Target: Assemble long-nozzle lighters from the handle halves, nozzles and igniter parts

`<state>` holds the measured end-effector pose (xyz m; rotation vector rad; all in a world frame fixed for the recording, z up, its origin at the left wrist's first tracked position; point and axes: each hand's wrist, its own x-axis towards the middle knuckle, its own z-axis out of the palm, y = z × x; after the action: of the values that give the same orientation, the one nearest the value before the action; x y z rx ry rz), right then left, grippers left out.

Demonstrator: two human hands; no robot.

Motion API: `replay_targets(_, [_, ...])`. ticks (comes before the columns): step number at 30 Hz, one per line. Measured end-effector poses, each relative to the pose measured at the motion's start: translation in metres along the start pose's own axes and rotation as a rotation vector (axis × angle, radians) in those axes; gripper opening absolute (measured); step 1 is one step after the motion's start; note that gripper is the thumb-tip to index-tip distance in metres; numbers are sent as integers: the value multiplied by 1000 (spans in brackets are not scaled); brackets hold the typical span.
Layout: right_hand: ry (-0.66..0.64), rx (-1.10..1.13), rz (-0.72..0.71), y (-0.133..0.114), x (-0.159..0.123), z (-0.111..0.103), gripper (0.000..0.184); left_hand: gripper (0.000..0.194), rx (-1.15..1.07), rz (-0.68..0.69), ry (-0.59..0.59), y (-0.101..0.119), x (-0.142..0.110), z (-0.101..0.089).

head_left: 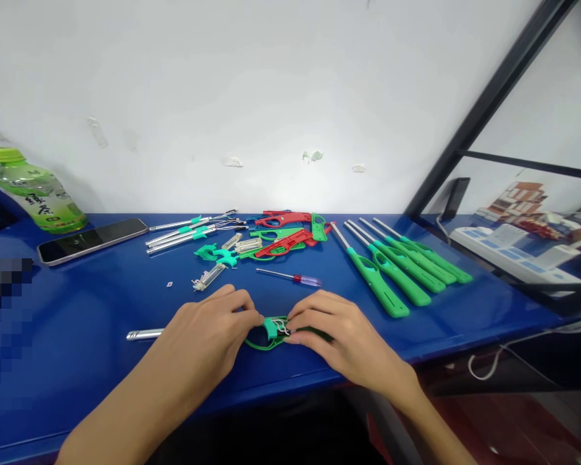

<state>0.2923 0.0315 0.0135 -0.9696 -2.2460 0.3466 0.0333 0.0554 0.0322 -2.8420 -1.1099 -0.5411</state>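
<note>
An opened green long-neck lighter (265, 345) lies near the table's front edge, its silver tube (145, 334) pointing left. My left hand (213, 326) bends over it, fingertips pinched at the teal trigger piece (270, 328). On the handle end, my right hand (334, 329) pinches the part where white wires (281, 327) show; its fingers cover what they press. Just beyond both hands lies a screwdriver (290, 277) with a clear purple-red handle. Several assembled green lighters (382, 284) rest in a row to the right.
Behind my hands lie red lighter shells (285, 242), loose teal triggers (226, 257), clear fuel tanks (209, 278) and silver tubes (184, 236). A phone (93, 241) and a green tea bottle (36, 194) stand at left. At right are a black frame (484, 110) and a white power strip (518, 258).
</note>
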Motion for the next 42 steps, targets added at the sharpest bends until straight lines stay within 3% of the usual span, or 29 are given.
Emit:
replay_targets(19, [-15,-33,5,-3,0,-1,13,15,13,-52,-35,14,-2,-4])
replay_targets(29, [13,38,22,1,0,0,10,18,89,-60,-100,19,0,-4])
replay_targets(42, [4,43,72,-7,0,-4,7,17,68,-54,-63,25,2,-5])
